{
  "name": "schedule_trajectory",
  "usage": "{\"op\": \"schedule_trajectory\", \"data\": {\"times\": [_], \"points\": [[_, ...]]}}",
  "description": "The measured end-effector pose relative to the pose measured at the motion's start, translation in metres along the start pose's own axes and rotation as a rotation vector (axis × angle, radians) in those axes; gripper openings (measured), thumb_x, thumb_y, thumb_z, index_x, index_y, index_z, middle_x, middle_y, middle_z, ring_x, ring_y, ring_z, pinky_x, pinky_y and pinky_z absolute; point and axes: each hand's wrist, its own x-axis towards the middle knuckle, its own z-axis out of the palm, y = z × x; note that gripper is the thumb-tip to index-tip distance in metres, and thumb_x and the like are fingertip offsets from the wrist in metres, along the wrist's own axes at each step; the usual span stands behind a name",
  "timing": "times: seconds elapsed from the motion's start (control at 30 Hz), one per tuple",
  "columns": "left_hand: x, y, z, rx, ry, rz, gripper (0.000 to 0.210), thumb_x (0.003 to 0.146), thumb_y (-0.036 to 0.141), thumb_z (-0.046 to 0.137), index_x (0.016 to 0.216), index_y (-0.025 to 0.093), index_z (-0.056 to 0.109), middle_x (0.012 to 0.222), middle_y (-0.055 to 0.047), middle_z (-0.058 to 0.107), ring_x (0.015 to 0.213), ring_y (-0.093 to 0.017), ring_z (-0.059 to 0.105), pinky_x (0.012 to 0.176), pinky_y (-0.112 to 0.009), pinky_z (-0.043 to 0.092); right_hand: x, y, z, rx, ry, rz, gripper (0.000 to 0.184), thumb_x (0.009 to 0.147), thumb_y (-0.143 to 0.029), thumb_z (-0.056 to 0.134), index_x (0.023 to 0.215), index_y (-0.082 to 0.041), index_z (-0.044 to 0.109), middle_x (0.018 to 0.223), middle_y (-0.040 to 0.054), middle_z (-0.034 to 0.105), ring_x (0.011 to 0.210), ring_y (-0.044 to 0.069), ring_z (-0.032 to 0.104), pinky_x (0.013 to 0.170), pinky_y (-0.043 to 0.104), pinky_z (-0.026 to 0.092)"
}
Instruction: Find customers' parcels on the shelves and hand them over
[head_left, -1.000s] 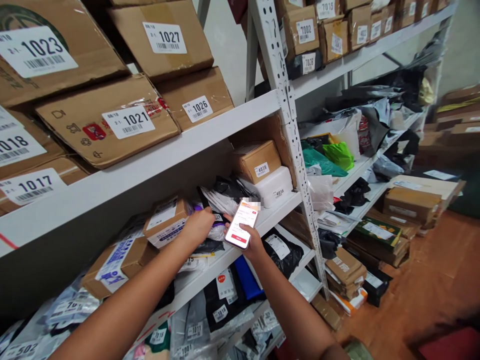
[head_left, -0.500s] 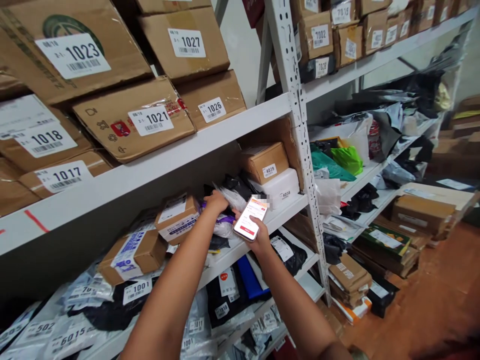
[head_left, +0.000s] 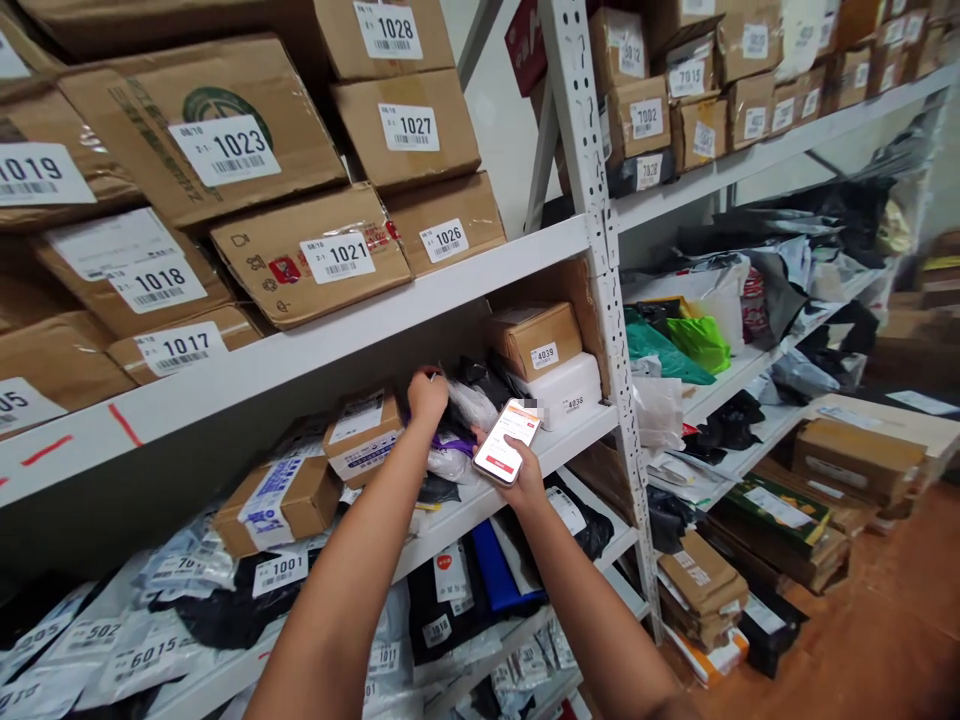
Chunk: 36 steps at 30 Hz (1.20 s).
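My right hand (head_left: 528, 474) is wrapped round a smartphone (head_left: 506, 443) with a lit screen, its thumb lying over the display. Among the parcels on the middle shelf, my left hand (head_left: 428, 396) has its fingers curled together; what they grip, if anything, is hidden. Just right of it lie a clear plastic-wrapped package (head_left: 471, 402) and a black bag (head_left: 487, 378). A purple-and-clear bag (head_left: 451, 455) rests below, between the two hands. To the left stands a brown carton (head_left: 361, 430) with a white label.
Behind the phone, a carton labelled 4039 (head_left: 536, 340) sits on a white box labelled 4038 (head_left: 564, 390). A perforated shelf post (head_left: 598, 240) rises to the right. Numbered cartons fill the upper shelf (head_left: 450, 295). Bagged parcels (head_left: 157, 650) lie lower left.
My left hand has lifted slightly off the bags and its fingers have curled in. The view has shifted left and up, so more upper cartons show. The right hand still holds the phone.
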Motion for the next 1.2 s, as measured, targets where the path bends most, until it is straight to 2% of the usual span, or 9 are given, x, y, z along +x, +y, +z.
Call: {"op": "schedule_trajectory", "data": {"times": [0.13, 0.27, 0.37, 0.47, 0.53, 0.6, 0.8, 1.03, 1.2], "points": [[-0.043, 0.008, -0.017, -0.308, 0.146, 0.017, 0.044, 0.088, 0.019, 0.032, 0.131, 0.016, 0.039, 0.120, -0.011, 0.063, 0.099, -0.015, 0.064, 0.082, -0.025, 0.051, 0.000, 0.001, 0.001, -0.018, 0.043, -0.005, 0.032, 0.072, -0.021, 0.066, 0.103, -0.018, 0.060, 0.087, 0.0061, 0.077, 0.079, 0.021, 0.072, 0.079, 0.038, 0.058], [-0.117, 0.008, -0.022, -0.885, 0.280, -0.036, 0.058, 0.077, 0.017, 0.047, 0.134, 0.018, 0.038, 0.134, -0.011, 0.054, 0.111, -0.016, 0.060, 0.092, -0.026, 0.049, -0.001, 0.004, 0.001, -0.043, 0.087, -0.017, 0.032, 0.068, -0.020, 0.068, 0.099, -0.019, 0.063, 0.085, 0.0027, 0.077, 0.077, 0.022, 0.073, 0.075, 0.037, 0.060], [-0.165, -0.004, -0.014, -1.088, 0.135, -0.273, 0.062, 0.068, 0.013, 0.049, 0.130, 0.018, 0.046, 0.124, -0.008, 0.062, 0.108, -0.017, 0.062, 0.089, -0.026, 0.051, -0.004, 0.006, -0.001, -0.077, 0.102, -0.020, 0.032, 0.066, -0.022, 0.070, 0.097, -0.019, 0.064, 0.084, 0.0033, 0.077, 0.083, 0.026, 0.073, 0.077, 0.039, 0.060], [-0.193, -0.021, -0.003, -1.221, -0.087, -0.469, 0.061, 0.062, 0.011, 0.053, 0.123, 0.019, 0.053, 0.102, -0.005, 0.071, 0.094, -0.019, 0.067, 0.078, -0.027, 0.054, -0.009, 0.007, -0.003, -0.125, 0.063, 0.016, 0.032, 0.067, -0.027, 0.071, 0.097, -0.017, 0.067, 0.086, 0.0061, 0.077, 0.089, 0.030, 0.072, 0.078, 0.042, 0.060], [-0.201, -0.031, 0.002, -1.249, -0.191, -0.510, 0.052, 0.067, 0.019, 0.064, 0.119, 0.019, 0.057, 0.105, -0.006, 0.071, 0.099, -0.021, 0.067, 0.084, -0.030, 0.054, -0.010, 0.008, -0.004, -0.155, 0.019, 0.050, 0.034, 0.069, -0.032, 0.069, 0.099, -0.015, 0.068, 0.093, 0.0098, 0.076, 0.093, 0.031, 0.071, 0.078, 0.044, 0.060], [-0.206, -0.039, 0.005, -1.203, -0.197, -0.520, 0.044, 0.073, 0.031, 0.071, 0.114, 0.019, 0.061, 0.115, -0.008, 0.069, 0.109, -0.022, 0.064, 0.094, -0.033, 0.051, -0.011, 0.008, -0.004, -0.186, -0.006, 0.068, 0.036, 0.069, -0.034, 0.067, 0.099, -0.013, 0.068, 0.098, 0.0121, 0.075, 0.095, 0.032, 0.070, 0.078, 0.044, 0.060], [-0.235, -0.061, 0.004, -1.116, 0.109, -0.550, 0.031, 0.085, 0.036, 0.064, 0.111, 0.020, 0.064, 0.126, -0.006, 0.064, 0.123, -0.021, 0.055, 0.110, -0.035, 0.039, -0.026, 0.001, -0.006, -0.342, 0.043, -0.001, 0.040, 0.068, -0.027, 0.072, 0.106, -0.015, 0.064, 0.108, 0.0114, 0.073, 0.087, 0.027, 0.072, 0.077, 0.042, 0.060], [-0.291, -0.076, -0.008, -1.065, 0.121, -0.733, 0.031, 0.083, 0.034, 0.063, 0.112, 0.022, 0.063, 0.126, -0.006, 0.064, 0.127, -0.022, 0.051, 0.112, -0.036, 0.036, -0.032, -0.032, -0.012, -0.745, 0.124, -0.292, 0.056, 0.070, -0.029, 0.074, 0.121, -0.020, 0.055, 0.110, 0.0091, 0.069, 0.091, 0.026, 0.069, 0.087, 0.047, 0.054], [-0.320, -0.072, -0.027, -0.953, 0.104, -0.837, 0.044, 0.079, 0.044, 0.067, 0.113, 0.016, 0.062, 0.129, -0.011, 0.061, 0.131, -0.029, 0.046, 0.114, -0.043, 0.032, -0.002, -0.054, -0.011, -1.139, 0.126, -0.487, 0.074, 0.063, -0.023, 0.074, 0.132, -0.024, 0.048, 0.134, 0.0099, 0.051, 0.121, 0.029, 0.053, 0.107, 0.050, 0.038]]}}
